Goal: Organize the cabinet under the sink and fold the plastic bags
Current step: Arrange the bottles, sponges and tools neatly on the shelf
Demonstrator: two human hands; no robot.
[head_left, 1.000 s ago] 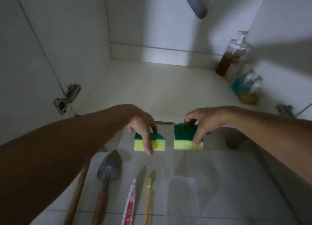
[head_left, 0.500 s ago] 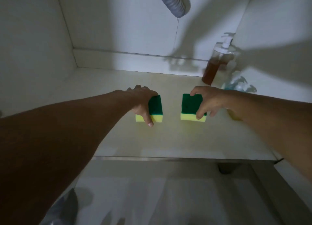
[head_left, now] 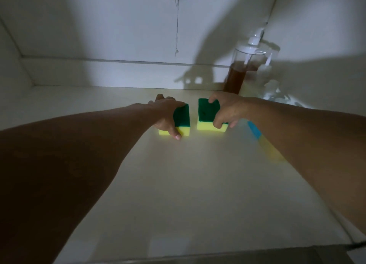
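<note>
Two sponges, left sponge (head_left: 183,119) in left hand (head_left: 165,115); right sponge (head_left: 206,115) in right hand (head_left: 225,110).

Two sponges, left sponge (head_left: 183,118) and right sponge (head_left: 205,115) (green scourer over yellow foam), sit side by side, slightly apart, on the cabinet floor (head_left: 188,184).

The dim scene is lit from behind the camera; hard shadows are thrown on the back wall (head_left: 118,36), and edges are bent.

On the cabinet floor (head_left: 178,184), left of the soap bottle (head_left: 237,73), the left hand (head_left: 166,117) and right hand (head_left: 223,111) each grip a sponge (head_left: 183,117), the other sponge (head_left: 206,113) just beside it.
</note>
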